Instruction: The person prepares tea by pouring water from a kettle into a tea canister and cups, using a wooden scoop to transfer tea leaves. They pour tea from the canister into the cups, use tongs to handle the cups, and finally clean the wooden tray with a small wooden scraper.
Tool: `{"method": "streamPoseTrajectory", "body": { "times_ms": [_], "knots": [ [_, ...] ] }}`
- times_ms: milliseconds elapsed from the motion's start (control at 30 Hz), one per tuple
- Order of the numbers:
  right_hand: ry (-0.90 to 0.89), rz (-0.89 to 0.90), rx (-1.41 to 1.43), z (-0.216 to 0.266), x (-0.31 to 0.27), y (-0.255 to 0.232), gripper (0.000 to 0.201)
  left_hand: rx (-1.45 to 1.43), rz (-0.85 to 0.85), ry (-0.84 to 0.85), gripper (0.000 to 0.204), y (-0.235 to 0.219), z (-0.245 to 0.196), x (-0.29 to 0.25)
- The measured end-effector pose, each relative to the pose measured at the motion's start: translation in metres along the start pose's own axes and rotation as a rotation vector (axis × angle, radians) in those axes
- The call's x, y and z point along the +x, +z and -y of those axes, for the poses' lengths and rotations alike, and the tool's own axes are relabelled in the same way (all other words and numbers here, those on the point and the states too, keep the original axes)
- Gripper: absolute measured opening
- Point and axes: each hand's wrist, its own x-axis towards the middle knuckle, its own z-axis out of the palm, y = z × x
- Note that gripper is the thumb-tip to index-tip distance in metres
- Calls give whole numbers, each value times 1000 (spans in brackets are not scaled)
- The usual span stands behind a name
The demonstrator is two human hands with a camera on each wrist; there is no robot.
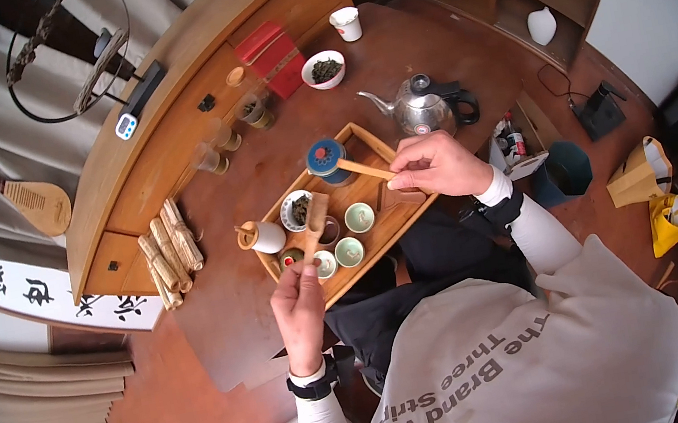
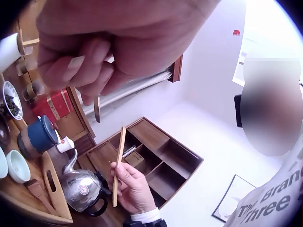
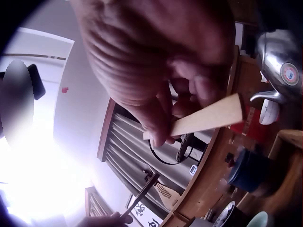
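Note:
My left hand [image 1: 301, 315] grips a wooden tea scoop [image 1: 318, 213] at its lower end, its broad end raised over the tea tray [image 1: 400, 228]. Between thumb and fingers of my right hand [image 1: 446, 163] is a flat, light wooden strip [image 3: 210, 116], pointing left across the blue lidded jar [image 1: 325, 158] in the head view. Close to the scoop, on the tray, a white patterned bowl [image 1: 288, 217] holds dark tea leaves. Pale green cups [image 1: 360, 217] sit right of the scoop. A brown wooden piece [image 2: 39, 193] lies near the tray's handle end.
Beyond the tray stands a steel kettle [image 1: 423, 112]. Further back are a white bowl of leaves [image 1: 325, 82], a red box [image 1: 270, 54], a white cup [image 1: 347, 26] and several glasses [image 1: 211, 158]. A white wooden-handled pot [image 1: 268, 239] and bundled sticks [image 1: 175, 248] are leftward.

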Motion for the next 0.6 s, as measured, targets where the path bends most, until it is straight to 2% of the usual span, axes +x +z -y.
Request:
{"method": "streamPoseTrajectory", "body": {
  "times_ms": [33, 100, 167, 200, 267, 367, 433, 467, 500, 600],
  "knots": [
    [90, 14, 100, -5, 0, 0, 18, -38, 15, -21, 20, 0, -5, 4],
    [84, 22, 133, -11, 1, 1, 18, -6, 23, -26, 23, 4, -14, 12],
    [154, 0, 338, -11, 6, 2, 16, -8, 27, -17, 24, 7, -22, 21],
    [286, 51, 364, -8, 4, -7, 17, -10, 26, -8, 25, 10, -25, 25],
    [321, 55, 405, -14, 9, -14, 17, -65, 42, -42, 26, 14, -29, 36],
    [304, 58, 353, -9, 25, -25, 18, -121, 60, -60, 27, 15, -30, 52],
    [137, 77, 228, -19, 39, -36, 18, -100, 67, -34, 26, 19, -30, 63],
    [14, 27, 160, -19, 47, -41, 24, -106, 59, -41, 26, 20, -32, 69],
    [100, 63, 132, -6, 56, -52, 24, -116, 60, -43, 26, 21, -36, 76],
    [94, 98, 179, -1, 89, -72, 22, -120, 74, -35, 26, 24, -49, 105]
  ]
}}
